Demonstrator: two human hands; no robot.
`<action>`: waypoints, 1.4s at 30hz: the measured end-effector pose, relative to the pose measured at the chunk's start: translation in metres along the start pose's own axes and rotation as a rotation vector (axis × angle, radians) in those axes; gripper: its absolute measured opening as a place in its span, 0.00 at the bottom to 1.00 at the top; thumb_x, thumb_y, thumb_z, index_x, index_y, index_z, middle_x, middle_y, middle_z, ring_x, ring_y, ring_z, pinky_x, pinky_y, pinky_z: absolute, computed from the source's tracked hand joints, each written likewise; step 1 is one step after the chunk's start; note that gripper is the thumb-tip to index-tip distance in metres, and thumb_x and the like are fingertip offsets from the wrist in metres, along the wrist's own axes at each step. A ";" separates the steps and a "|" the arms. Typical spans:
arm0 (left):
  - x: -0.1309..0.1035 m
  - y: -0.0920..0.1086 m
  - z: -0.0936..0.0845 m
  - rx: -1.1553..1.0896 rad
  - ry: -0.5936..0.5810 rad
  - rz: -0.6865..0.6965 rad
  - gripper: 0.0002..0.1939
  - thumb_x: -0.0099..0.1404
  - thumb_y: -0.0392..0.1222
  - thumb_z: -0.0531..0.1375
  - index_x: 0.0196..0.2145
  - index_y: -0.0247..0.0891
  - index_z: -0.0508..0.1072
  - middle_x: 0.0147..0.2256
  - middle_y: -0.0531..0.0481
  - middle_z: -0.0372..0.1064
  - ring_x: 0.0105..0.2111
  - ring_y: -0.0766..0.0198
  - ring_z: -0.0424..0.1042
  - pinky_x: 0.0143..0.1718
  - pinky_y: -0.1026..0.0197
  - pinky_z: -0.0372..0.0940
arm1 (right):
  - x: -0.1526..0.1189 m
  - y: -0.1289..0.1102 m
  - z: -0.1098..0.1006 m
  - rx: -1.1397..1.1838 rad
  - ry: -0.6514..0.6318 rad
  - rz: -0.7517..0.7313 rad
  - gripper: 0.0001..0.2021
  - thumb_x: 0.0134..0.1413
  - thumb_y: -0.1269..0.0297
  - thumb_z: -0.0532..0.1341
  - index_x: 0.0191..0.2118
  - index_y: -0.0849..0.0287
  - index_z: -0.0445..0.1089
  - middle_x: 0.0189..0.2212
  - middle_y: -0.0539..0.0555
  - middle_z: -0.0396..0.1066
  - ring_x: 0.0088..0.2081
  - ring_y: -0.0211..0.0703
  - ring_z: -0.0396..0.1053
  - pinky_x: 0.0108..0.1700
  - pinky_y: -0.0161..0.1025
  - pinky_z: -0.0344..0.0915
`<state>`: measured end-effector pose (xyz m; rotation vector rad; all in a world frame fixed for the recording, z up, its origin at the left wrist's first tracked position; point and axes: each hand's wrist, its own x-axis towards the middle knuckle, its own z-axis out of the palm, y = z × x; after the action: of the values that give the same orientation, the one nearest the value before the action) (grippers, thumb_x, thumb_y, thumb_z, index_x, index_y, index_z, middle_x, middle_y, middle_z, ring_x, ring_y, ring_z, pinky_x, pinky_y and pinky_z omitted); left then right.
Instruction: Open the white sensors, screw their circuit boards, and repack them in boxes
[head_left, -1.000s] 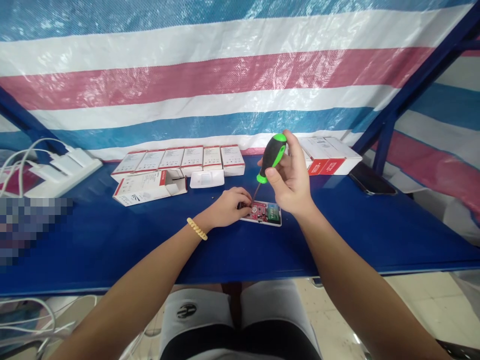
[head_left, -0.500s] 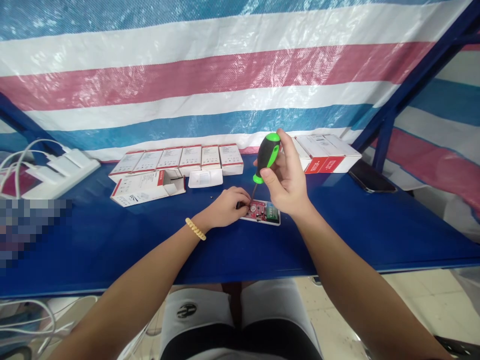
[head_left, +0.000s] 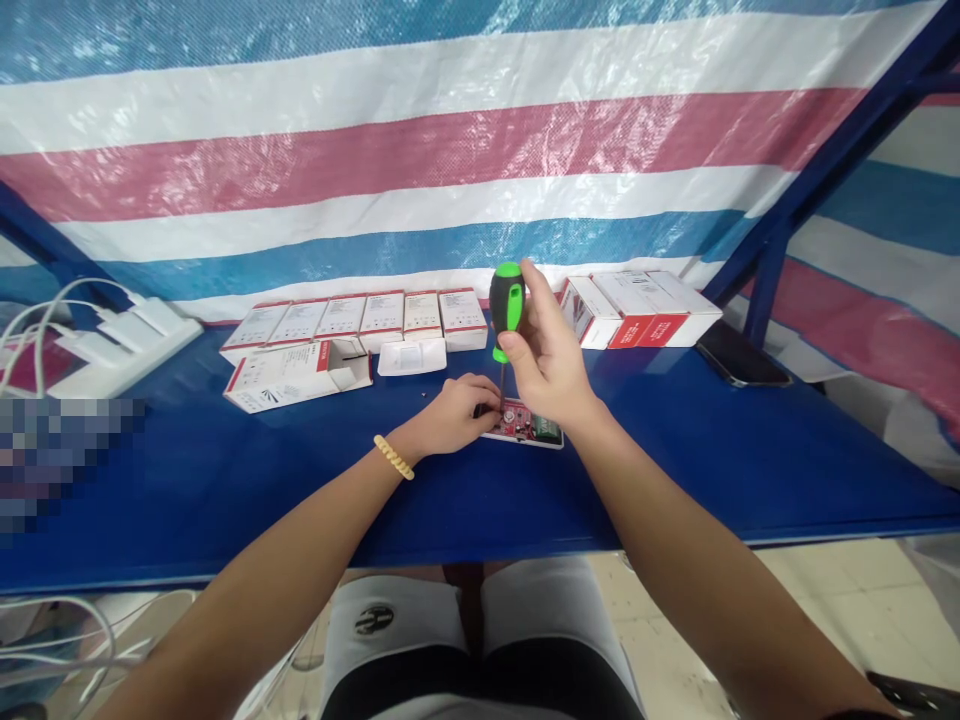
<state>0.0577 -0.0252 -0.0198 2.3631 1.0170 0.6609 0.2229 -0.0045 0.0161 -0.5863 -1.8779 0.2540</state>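
Observation:
Upright over the table, a green and black screwdriver (head_left: 508, 305) is gripped by my right hand (head_left: 549, 350), with fingers and thumb on its handle. Its shaft points down at the left part of a small white-cased device (head_left: 525, 428) that shows a red circuit board and a green part at its right end. My left hand (head_left: 459, 412) is closed on the left end of this device, fingertips close to the screwdriver tip. The exact contact of the tip is hidden by the fingers.
White and red boxes (head_left: 382, 315) stand in a row behind, with an opened box (head_left: 289, 375) and a white cover (head_left: 412, 357) before them. More boxes (head_left: 649, 308) and a dark phone (head_left: 742, 355) lie right. A power strip (head_left: 124, 350) with cables is left.
The screwdriver has gone from tilted to nearly upright, and my right hand has moved left with it. My left hand has stayed on the device.

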 end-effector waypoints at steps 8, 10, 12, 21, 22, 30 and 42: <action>0.001 0.001 -0.002 -0.010 0.021 0.050 0.07 0.63 0.33 0.60 0.30 0.38 0.78 0.39 0.48 0.75 0.42 0.60 0.73 0.50 0.56 0.66 | -0.002 0.004 0.005 -0.027 0.025 0.005 0.31 0.69 0.52 0.46 0.72 0.45 0.35 0.66 0.55 0.56 0.62 0.58 0.64 0.56 0.60 0.72; 0.001 0.000 -0.003 -0.017 0.019 0.058 0.07 0.62 0.33 0.60 0.29 0.38 0.78 0.38 0.49 0.75 0.42 0.61 0.73 0.50 0.56 0.66 | -0.002 0.005 0.008 -0.049 0.025 0.015 0.32 0.68 0.51 0.46 0.72 0.44 0.34 0.66 0.55 0.56 0.60 0.58 0.66 0.54 0.58 0.74; 0.001 -0.001 -0.004 -0.013 0.016 0.056 0.07 0.62 0.32 0.60 0.30 0.38 0.78 0.38 0.49 0.75 0.42 0.61 0.73 0.49 0.57 0.67 | -0.004 0.006 0.010 -0.065 0.022 0.025 0.33 0.68 0.51 0.48 0.72 0.42 0.32 0.64 0.55 0.59 0.58 0.57 0.68 0.52 0.58 0.76; 0.001 0.000 -0.004 -0.013 0.024 0.025 0.06 0.59 0.31 0.60 0.31 0.37 0.78 0.38 0.49 0.75 0.42 0.60 0.73 0.49 0.56 0.67 | -0.009 0.010 0.014 0.042 0.039 0.094 0.31 0.69 0.54 0.46 0.72 0.42 0.32 0.49 0.55 0.70 0.43 0.50 0.76 0.39 0.54 0.79; 0.001 0.000 -0.004 -0.012 0.025 0.022 0.06 0.59 0.31 0.61 0.31 0.37 0.77 0.38 0.49 0.75 0.42 0.60 0.73 0.49 0.56 0.67 | -0.009 0.010 0.014 0.051 0.044 0.093 0.31 0.69 0.54 0.46 0.72 0.41 0.32 0.49 0.55 0.69 0.43 0.49 0.76 0.39 0.54 0.79; 0.001 0.002 -0.005 -0.033 0.023 0.009 0.03 0.63 0.37 0.62 0.32 0.37 0.77 0.37 0.49 0.75 0.41 0.61 0.72 0.47 0.57 0.66 | -0.008 0.007 0.011 0.103 0.100 0.056 0.32 0.69 0.54 0.46 0.72 0.42 0.32 0.51 0.56 0.68 0.40 0.47 0.76 0.37 0.50 0.79; 0.001 0.003 -0.005 0.094 -0.047 0.051 0.04 0.64 0.36 0.58 0.33 0.37 0.74 0.38 0.48 0.73 0.44 0.57 0.70 0.50 0.52 0.63 | -0.005 -0.002 0.005 -0.049 0.027 0.084 0.35 0.66 0.52 0.52 0.72 0.42 0.34 0.60 0.56 0.63 0.52 0.55 0.73 0.47 0.57 0.77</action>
<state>0.0573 -0.0249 -0.0138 2.4813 0.9913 0.5854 0.2189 -0.0082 0.0106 -0.6998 -1.8400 0.2547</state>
